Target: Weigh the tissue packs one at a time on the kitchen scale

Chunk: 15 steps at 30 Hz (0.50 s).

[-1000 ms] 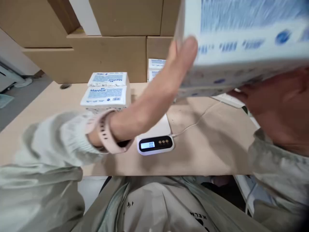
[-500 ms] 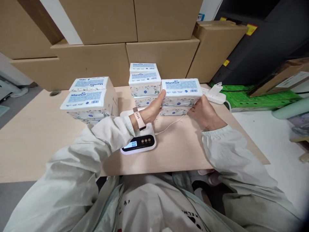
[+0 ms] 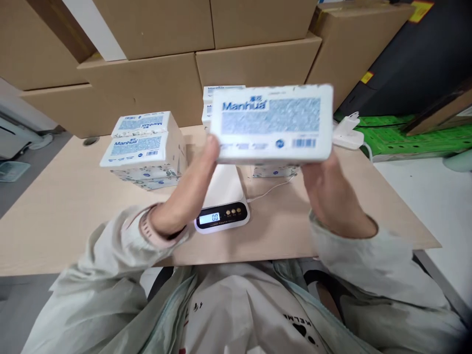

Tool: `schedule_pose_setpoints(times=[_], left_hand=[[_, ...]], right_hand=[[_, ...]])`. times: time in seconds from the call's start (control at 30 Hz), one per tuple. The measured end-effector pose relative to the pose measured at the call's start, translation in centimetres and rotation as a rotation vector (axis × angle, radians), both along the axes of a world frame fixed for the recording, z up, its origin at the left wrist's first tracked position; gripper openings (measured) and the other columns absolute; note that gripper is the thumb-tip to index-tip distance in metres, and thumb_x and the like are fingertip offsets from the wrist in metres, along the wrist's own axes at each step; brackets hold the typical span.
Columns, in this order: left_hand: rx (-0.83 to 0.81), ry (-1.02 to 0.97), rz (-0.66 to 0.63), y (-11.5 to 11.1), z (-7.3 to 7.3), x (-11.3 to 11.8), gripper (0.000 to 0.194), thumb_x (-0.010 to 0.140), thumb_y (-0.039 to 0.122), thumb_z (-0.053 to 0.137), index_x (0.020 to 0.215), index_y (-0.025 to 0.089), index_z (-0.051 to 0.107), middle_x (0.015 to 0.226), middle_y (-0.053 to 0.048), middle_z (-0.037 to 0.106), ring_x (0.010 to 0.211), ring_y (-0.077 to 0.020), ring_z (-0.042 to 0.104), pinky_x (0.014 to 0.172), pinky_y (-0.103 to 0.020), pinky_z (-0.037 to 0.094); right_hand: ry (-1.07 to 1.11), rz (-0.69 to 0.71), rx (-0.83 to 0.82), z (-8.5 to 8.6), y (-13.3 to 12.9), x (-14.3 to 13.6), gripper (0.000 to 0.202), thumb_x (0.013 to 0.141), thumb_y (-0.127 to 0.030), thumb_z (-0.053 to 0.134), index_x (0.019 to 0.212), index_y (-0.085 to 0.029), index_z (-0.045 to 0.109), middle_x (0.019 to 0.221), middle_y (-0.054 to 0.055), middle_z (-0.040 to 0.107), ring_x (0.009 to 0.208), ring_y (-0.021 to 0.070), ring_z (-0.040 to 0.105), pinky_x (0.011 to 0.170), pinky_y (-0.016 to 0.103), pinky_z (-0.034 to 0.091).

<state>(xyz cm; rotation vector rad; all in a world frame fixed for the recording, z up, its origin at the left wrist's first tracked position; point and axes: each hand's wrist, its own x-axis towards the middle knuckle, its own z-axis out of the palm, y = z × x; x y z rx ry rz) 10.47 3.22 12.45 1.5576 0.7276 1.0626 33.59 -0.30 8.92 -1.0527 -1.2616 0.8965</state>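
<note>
A white and blue tissue pack (image 3: pixel 273 123) marked Manhua is lifted above the table, held at both ends. My left hand (image 3: pixel 191 191) grips its left end, thumb on the near corner. Under and around its right end is my right hand (image 3: pixel 332 191), its fingers mostly hidden by the pack. Below it stands a white digital scale (image 3: pixel 223 216) reading 0.0. Another tissue pack (image 3: pixel 275 171) lies on the table behind, largely covered by the held one. Partly hidden further back is a tissue stack (image 3: pixel 207 110). More stacked tissue packs (image 3: pixel 142 152) stand at the left.
Large cardboard boxes (image 3: pixel 143 88) form a wall along the table's back. A white power strip (image 3: pixel 348 132) sits at the right rear, near green boxes (image 3: pixel 416 137). A thin white cable (image 3: pixel 271 189) runs from the scale across the wooden table (image 3: pixel 66 211).
Both hands have raised the tissue pack from the right stack toward me, tilting its printed top into view. A pack stays on the table beneath. The scale still reads 0.0.
</note>
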Motion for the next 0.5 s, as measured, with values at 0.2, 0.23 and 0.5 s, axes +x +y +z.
schedule_pose_setpoints(times=[0.2,0.23,0.5], left_hand=[[-0.127,0.026,0.187,-4.6,-4.3,-6.2,0.062,0.107,0.075,0.043,0.146,0.036,0.071,0.154,-0.003,0.07,0.168,-0.0274,0.041,0.141,-0.054,0.039],[-0.142,0.046,0.193,-4.6,-5.3,-6.7,0.064,0.108,0.075,0.04,0.148,0.034,0.07,0.155,-0.004,0.07,0.168,-0.0279,0.04,0.143,-0.054,0.035],[-0.239,0.107,0.139,-3.9,-8.3,-7.8,0.071,0.113,0.07,0.032,0.166,0.028,0.054,0.172,-0.003,0.054,0.175,-0.0285,0.023,0.147,-0.052,0.02]], right_hand=[[-0.07,0.21,-0.177,-6.6,-0.9,-3.5,0.072,0.104,-0.08,0.043,0.169,-0.049,0.041,0.181,-0.016,0.035,0.175,0.025,0.023,0.147,0.057,0.015],[-0.084,0.226,-0.21,-7.1,-0.8,-3.9,0.072,0.104,-0.08,0.042,0.17,-0.049,0.04,0.182,-0.016,0.033,0.176,0.0253,0.022,0.147,0.059,0.013],[-0.1,0.224,-0.415,-9.7,0.6,-4.8,0.072,0.102,-0.085,0.041,0.16,-0.045,0.057,0.175,-0.008,0.049,0.174,0.0339,0.026,0.144,0.07,0.017]])
